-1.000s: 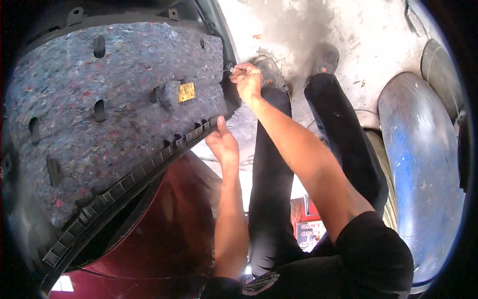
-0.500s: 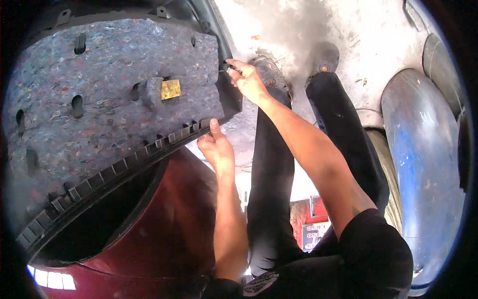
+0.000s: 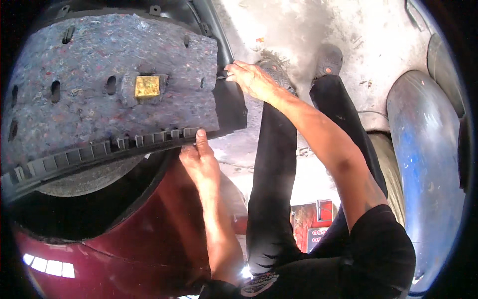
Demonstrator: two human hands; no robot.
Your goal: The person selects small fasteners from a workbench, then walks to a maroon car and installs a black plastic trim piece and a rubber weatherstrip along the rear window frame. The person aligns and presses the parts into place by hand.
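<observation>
A black plastic car trim panel (image 3: pixel 231 107), backed with mottled grey-blue felt (image 3: pixel 99 60), fills the upper left. Several oval holes pierce the felt, and a yellow square patch (image 3: pixel 147 86) sits on it. My left hand (image 3: pixel 200 162) is closed on the panel's ribbed near edge (image 3: pixel 99 149), thumb on top, its other fingers partly hidden below. At the right edge, my right hand (image 3: pixel 251 82) grips the panel's far corner side, fingers curled over the rim. Below the panel lies the dark red car body (image 3: pixel 129 244) with a dark opening (image 3: pixel 59 214).
Grey scuffed floor (image 3: pixel 279 25) lies beyond the panel, with my shoes (image 3: pixel 328 60) and black-trousered legs on it. At right stand rounded grey-blue car panels (image 3: pixel 423 149). A red object (image 3: pixel 323 210) lies between my legs. A thin cable (image 3: pixel 373 110) crosses the floor.
The panel has turned so its ribbed edge runs more level, and its yellow patch has shifted left. My left hand moved left with it. A grey curved surface now shows inside the opening.
</observation>
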